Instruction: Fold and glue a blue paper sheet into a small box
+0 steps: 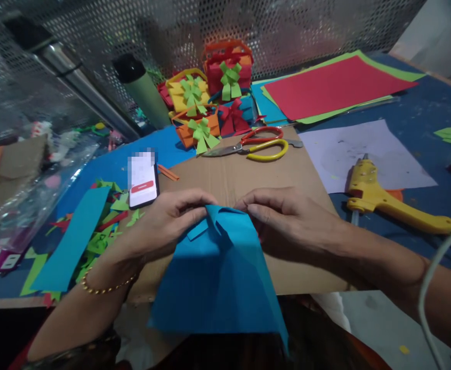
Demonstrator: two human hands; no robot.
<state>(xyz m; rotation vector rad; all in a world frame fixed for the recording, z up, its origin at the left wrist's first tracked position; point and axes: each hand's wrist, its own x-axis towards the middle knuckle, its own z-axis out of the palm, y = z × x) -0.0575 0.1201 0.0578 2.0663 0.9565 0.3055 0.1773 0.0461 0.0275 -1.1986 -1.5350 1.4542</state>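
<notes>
Pinching the folded top of the blue paper (217, 282) from both sides, with thumb and index finger of the left hand (163, 221) pressed together on its upper left edge and those of the right hand (298, 218) closed on its upper right corner. Creased and overlapped in the short gap between the two sets of fingertips, then widening downward from the fingers toward the body and past the near edge of the counter (1, 290). Spread beneath and beyond the fingers, a sheet of cardboard (210, 180). Lying just beyond the left fingers, a phone (143, 187) with a lit screen; farther left of them, a blue strip (74, 236) over green scraps (94, 252). Placed straight ahead of the fingers, scissors (244, 146) with one red and one yellow handle, and behind those, small paper bags (198, 128) with bows. Resting to the right of the right fingers, a yellow glue gun (391, 200), partly over a pale purple sheet (325, 159). Stacked farther off, beyond the right fingers, large colored sheets (337, 87) with red on top.
</notes>
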